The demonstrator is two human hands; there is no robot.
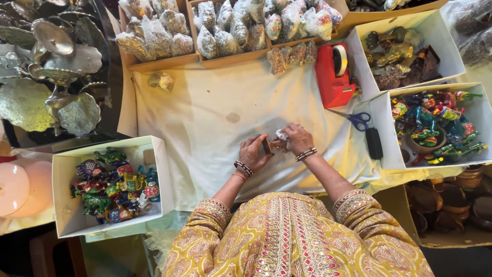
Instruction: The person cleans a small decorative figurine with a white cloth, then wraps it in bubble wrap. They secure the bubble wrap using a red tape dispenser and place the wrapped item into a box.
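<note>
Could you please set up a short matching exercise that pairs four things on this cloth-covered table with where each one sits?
Things:
1. red plastic tape dispenser
2. blue-handled scissors
3. small brown figurine
4. white cardboard box of bright painted figurines

Places:
A. at the near left, beside the person's left elbow
B. between the left hand and the right hand
C. flat on the cloth below the tape dispenser
D. upright at the far side, next to a white box of brass-coloured figures

Pairs: 1-D, 2-C, 3-B, 4-A

You see matt white cloth (215, 128) on the desk, a glossy red plastic tape dispenser (332, 77), shiny metal dishes (56, 72)
</note>
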